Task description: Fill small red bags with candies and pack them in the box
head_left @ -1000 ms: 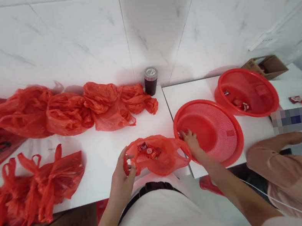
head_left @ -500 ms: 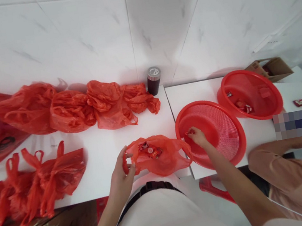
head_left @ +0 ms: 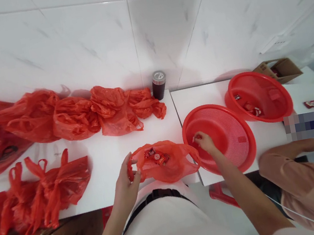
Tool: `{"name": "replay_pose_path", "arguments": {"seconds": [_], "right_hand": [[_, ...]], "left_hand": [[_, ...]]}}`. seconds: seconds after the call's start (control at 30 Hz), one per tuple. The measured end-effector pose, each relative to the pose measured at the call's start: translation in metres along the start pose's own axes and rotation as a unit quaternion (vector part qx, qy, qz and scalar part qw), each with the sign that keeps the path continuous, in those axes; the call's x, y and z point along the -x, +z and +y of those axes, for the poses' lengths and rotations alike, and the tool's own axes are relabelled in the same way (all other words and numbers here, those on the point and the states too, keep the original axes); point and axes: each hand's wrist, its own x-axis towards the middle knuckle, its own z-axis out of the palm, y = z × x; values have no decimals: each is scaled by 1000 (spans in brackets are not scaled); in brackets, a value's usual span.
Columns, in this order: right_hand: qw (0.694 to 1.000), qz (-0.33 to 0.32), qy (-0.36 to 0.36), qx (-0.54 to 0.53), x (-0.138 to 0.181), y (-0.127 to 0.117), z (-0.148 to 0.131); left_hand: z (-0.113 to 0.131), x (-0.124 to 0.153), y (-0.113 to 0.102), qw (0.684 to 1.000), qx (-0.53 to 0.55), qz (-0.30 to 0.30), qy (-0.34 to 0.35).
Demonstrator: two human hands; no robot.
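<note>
My left hand (head_left: 127,178) is closed on the left handle of a red plastic bag (head_left: 181,168) lying on the table with its mouth spread. Inside the bag are a few small red wrapped packets (head_left: 162,158). Over the left side of a red plastic basket (head_left: 248,146) with mesh walls, my right hand (head_left: 204,142) has its fingers pinched together. A tiny pale bit shows at the fingertips, too small to name. The bag's right handle lies against the basket's rim.
Several filled red bags (head_left: 75,117) line the wall, with tied ones (head_left: 74,176) in front. A dark tumbler (head_left: 159,85) stands behind. At right are another red basket (head_left: 287,104) holding packets, a cardboard box (head_left: 288,70) and a co-worker's sleeve (head_left: 294,174).
My right hand has shifted only slightly inside the basket, its fingers still pinched. My left hand and the bag stay put. The camera view has tilted a little.
</note>
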Motion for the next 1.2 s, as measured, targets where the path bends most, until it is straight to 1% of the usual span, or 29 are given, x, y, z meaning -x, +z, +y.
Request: {"name": "replay_pose_path", "arguments": {"seconds": [0.1,0.17,0.23,0.3,0.33,0.4,0.47,0.57,0.67,0.83,0.9,1.03,1.07,1.2], "right_hand": [[999,10,-31,-32,16,-16,-32],[996,-21,-70,-55,38,-16,-59],[987,-95,-116,-63,64,-4,-84],[975,-153,-157,-47,86,19,-100],[969,-170,-179,-35,94,33,-104],[960,-184,-210,-19,103,58,-105],[959,-181,-219,-16,106,76,-100],[960,-181,-214,-18,107,86,-93],[959,-190,-210,-12,108,85,-91],[951,-208,-226,-19,110,82,-88],[952,-206,-224,-22,109,80,-85],[968,-178,-173,-34,108,77,-83],[968,-183,-163,-45,109,75,-84],[946,-266,-169,-75,109,66,-90]], "left_hand": [[-4,1,-2,1000,-3,4,4],[-5,0,0,1000,6,1,8],[-3,-1,3,1000,18,-2,12],[1,-2,5,1000,21,-1,15],[2,-2,6,1000,19,1,17],[3,-2,5,1000,14,4,17],[2,0,2,1000,12,9,11],[-1,2,-2,1000,13,18,-1],[-3,3,-4,1000,20,22,-4],[-1,3,-2,1000,4,23,4],[0,2,-2,1000,4,23,5],[2,3,-2,1000,12,14,2],[2,4,-2,1000,11,14,0],[3,5,-3,1000,-5,17,-21]]}}
